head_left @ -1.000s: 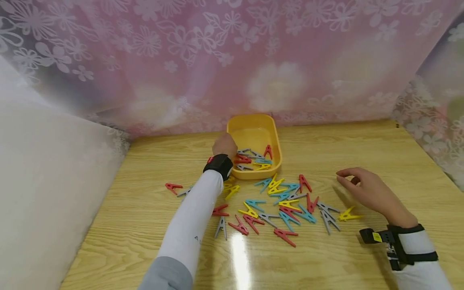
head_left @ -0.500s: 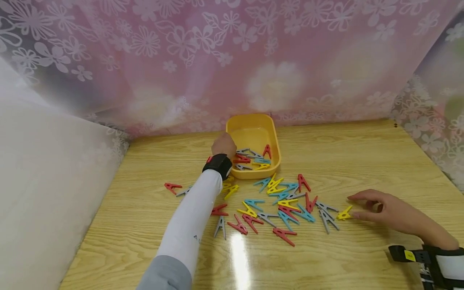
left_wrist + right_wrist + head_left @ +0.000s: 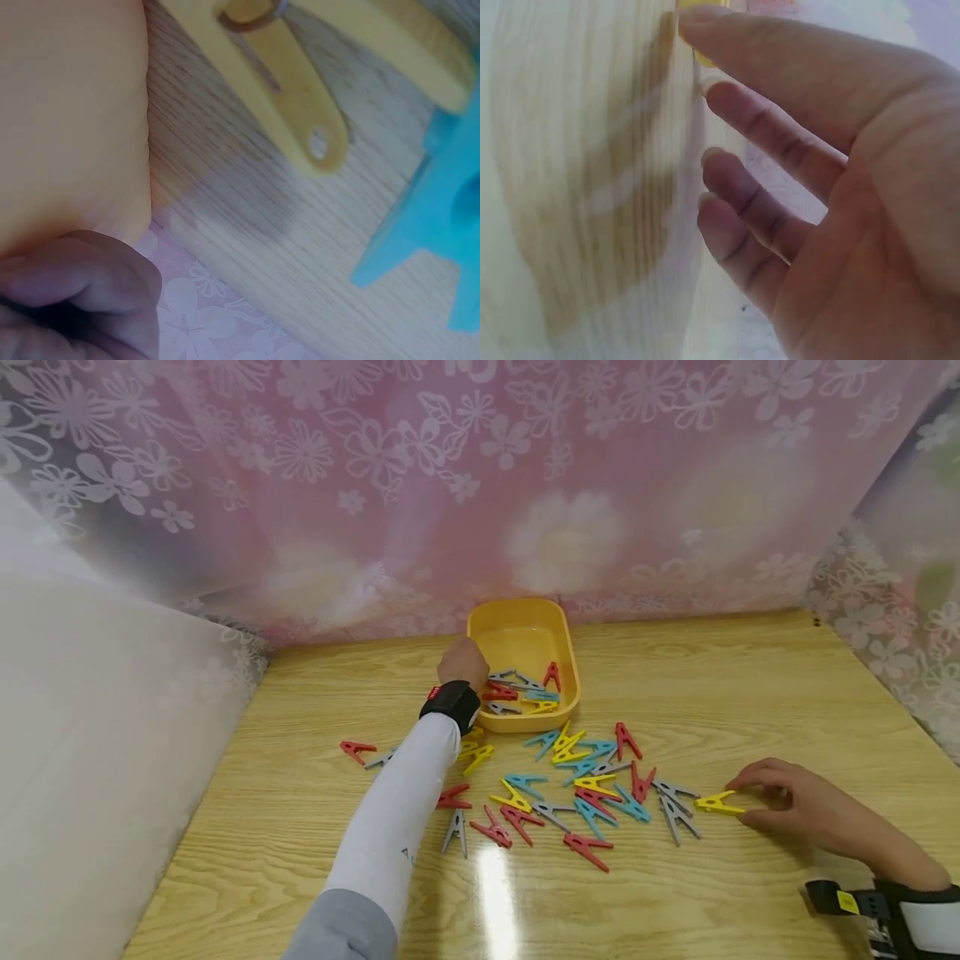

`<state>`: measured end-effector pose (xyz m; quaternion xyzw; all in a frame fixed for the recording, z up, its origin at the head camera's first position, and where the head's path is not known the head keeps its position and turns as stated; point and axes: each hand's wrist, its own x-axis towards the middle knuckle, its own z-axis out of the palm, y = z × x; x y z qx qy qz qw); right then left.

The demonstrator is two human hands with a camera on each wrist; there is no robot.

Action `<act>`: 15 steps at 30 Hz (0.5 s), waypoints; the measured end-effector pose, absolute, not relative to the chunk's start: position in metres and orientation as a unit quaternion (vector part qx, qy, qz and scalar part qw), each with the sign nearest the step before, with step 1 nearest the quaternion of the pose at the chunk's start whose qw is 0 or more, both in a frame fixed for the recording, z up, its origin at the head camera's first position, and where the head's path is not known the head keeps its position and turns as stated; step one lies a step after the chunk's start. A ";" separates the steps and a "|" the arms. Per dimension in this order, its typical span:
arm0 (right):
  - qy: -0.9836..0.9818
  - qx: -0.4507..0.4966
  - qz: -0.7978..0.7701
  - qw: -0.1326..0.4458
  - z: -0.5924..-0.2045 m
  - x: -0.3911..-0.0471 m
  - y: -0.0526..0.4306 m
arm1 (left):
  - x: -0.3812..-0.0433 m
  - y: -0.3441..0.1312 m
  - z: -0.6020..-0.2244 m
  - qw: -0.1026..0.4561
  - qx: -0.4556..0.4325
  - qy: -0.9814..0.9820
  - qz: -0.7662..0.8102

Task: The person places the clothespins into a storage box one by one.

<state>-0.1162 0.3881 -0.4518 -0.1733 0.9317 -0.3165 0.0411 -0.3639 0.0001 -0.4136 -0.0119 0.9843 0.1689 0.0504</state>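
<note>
My left hand (image 3: 463,662) holds the left rim of a yellow plastic basket (image 3: 572,672); in the left wrist view its curled fingers (image 3: 82,285) press against the basket wall (image 3: 75,120). Red, grey, blue and yellow clothespins lie inside the basket's near end. At the right of the spread, my right hand (image 3: 802,806) has its thumb and index finger at the two legs of a yellow clothespin (image 3: 716,803), which lies on the table. The right wrist view shows the thumb (image 3: 780,60) covering most of this clothespin, and the other fingers loosely bent.
Many loose clothespins lie on the wooden table (image 3: 300,843) in front of the basket. Two grey clothespins (image 3: 677,814) sit just left of the yellow one. A flowered pink cloth (image 3: 420,527) hangs behind the basket, and a pale wall (image 3: 112,735) stands left.
My right hand has moved right and toward me, coming round to the legs of the yellow clothespin, its thumb and index finger now on either side. The left hand stays at the basket.
</note>
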 end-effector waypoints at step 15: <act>0.933 -0.058 -0.356 -0.015 -0.438 -0.143 0.359 | -0.370 -0.001 -0.419 0.049 -0.017 0.985 0.167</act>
